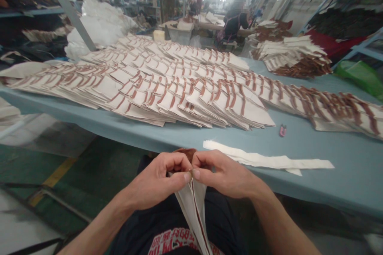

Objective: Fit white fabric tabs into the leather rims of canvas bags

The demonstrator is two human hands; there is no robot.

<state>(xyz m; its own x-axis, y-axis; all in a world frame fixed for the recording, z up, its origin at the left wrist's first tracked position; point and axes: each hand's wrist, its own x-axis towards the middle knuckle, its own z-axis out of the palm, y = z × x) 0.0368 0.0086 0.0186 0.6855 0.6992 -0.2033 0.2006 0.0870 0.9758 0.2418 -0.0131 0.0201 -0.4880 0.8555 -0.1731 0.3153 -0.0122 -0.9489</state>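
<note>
Just off the table's near edge, my left hand (167, 173) and my right hand (220, 171) meet at the fingertips. Both pinch the top of a cream fabric piece (191, 207) with a thin brown edge running down its middle. The piece hangs down in front of my dark shirt, and some brown material shows behind my fingers. What exactly lies between the fingertips is too small to make out. Past my right hand, cream fabric strips (263, 157) lie along the table edge. Farther back rests a small pink tool (282, 130), perhaps thread snips.
Overlapping rows of cream pieces with brown bands (179, 91) cover much of the blue-green table (344, 159). A stack of cream and brown pieces (296, 53) stands at the back right, near a green bag (359, 75). White plastic wrapping (98, 24) is heaped back left. A person (235, 22) sits beyond.
</note>
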